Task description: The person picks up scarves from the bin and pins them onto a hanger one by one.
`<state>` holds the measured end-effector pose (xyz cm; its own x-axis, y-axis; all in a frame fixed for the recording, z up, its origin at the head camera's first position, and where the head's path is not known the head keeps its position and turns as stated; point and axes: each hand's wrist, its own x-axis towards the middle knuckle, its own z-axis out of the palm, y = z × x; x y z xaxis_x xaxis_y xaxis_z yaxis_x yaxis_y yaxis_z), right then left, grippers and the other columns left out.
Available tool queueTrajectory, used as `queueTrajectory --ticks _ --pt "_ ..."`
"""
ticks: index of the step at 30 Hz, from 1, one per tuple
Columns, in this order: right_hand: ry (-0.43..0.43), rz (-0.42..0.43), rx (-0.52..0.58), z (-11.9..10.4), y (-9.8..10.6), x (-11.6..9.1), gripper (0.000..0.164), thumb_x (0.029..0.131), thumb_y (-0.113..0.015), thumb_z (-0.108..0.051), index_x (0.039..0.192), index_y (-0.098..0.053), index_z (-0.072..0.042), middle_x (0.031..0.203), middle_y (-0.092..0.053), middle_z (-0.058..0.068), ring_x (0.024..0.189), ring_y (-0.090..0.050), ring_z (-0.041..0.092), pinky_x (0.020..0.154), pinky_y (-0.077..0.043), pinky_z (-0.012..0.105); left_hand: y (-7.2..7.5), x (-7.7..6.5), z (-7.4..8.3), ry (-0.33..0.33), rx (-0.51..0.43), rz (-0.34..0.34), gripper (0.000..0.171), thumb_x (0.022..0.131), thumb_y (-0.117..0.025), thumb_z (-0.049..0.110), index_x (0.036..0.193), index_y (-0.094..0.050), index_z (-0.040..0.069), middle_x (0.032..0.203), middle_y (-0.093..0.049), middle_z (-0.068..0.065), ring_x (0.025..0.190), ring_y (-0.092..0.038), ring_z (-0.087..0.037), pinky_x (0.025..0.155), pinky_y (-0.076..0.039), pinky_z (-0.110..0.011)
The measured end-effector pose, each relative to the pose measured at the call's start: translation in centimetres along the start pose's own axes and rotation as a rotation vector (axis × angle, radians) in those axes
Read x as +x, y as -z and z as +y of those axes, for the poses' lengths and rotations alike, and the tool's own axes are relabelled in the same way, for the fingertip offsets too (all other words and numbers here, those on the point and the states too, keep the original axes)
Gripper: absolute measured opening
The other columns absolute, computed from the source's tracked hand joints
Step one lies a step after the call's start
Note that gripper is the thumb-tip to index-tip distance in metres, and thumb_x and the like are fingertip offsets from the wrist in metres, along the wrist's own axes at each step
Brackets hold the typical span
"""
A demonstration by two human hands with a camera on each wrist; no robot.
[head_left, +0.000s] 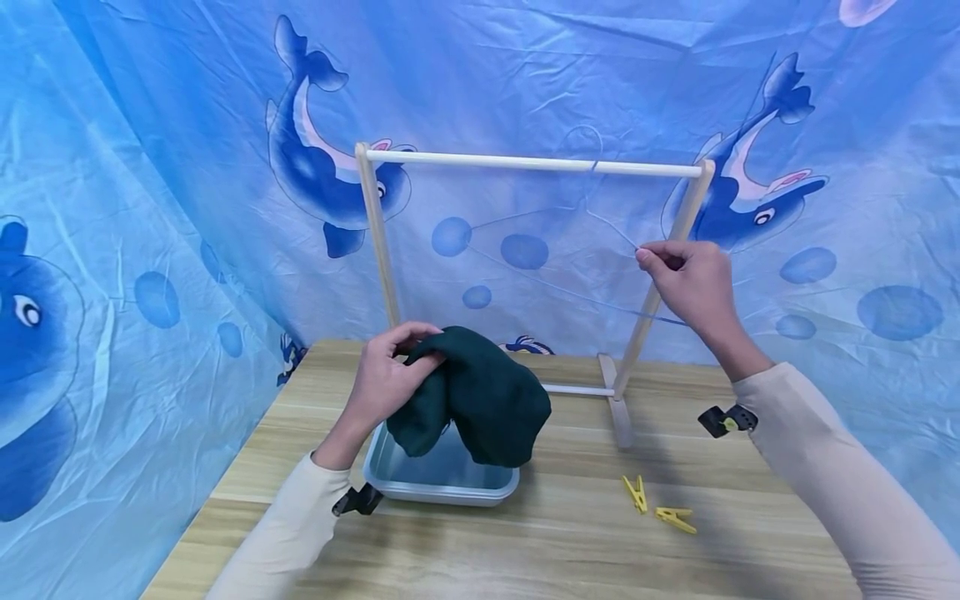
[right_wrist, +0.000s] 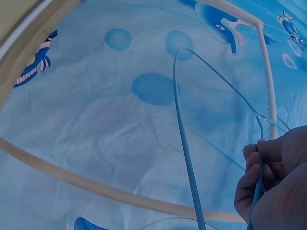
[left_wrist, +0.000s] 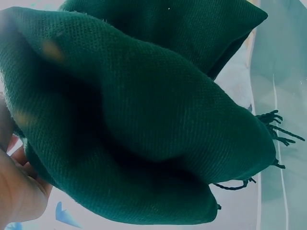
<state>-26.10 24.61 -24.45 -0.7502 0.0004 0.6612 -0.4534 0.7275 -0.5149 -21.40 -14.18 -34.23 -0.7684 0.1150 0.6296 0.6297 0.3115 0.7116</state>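
My left hand (head_left: 381, 379) grips a bunched dark green scarf (head_left: 495, 404) between thumb and fingers, above a light blue tub (head_left: 442, 497). The left wrist view shows the ribbed folds of the scarf (left_wrist: 158, 110) and fringe at one end. My right hand (head_left: 693, 279) pinches one sloping shoulder of a thin blue wire hanger (head_left: 615, 229). Its hook curves up at the white top rail of a small wooden rack (head_left: 480, 160), the wire crossing in front of the rail. In the right wrist view, the fingers of the right hand (right_wrist: 273, 175) curl round the hanger wire.
Two yellow clothespins, one clothespin (head_left: 636, 493) beside another clothespin (head_left: 677, 519), lie on the wooden table (head_left: 570, 542) at right. A rack foot (head_left: 617, 408) stands behind them. Blue dolphin-print sheeting (head_left: 187, 125) hangs behind and at the sides.
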Motion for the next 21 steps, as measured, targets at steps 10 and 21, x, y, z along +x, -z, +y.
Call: queueTrajectory --ticks 10,21 --pt "0.013 0.003 0.005 0.3 1.3 -1.0 0.030 0.100 -0.068 -0.029 0.109 -0.079 -0.003 0.094 -0.076 0.019 0.073 -0.059 -0.006 0.064 -0.044 0.009 0.1 0.6 0.9 -0.047 -0.006 0.015 0.018 0.094 -0.073 0.007 0.112 -0.074 0.008 0.106 -0.072 -0.009 0.086 -0.065 -0.017 0.086 -0.052 -0.028" --pt "0.066 0.013 0.022 1.0 1.4 -2.5 0.024 0.099 -0.070 -0.022 0.106 -0.080 -0.001 0.090 -0.076 0.019 0.068 -0.058 -0.001 0.059 -0.044 0.010 0.3 1.3 2.2 -0.104 -0.037 0.049 0.020 0.091 -0.074 0.003 0.110 -0.074 0.007 0.102 -0.072 -0.008 0.082 -0.065 -0.016 0.083 -0.052 -0.027"
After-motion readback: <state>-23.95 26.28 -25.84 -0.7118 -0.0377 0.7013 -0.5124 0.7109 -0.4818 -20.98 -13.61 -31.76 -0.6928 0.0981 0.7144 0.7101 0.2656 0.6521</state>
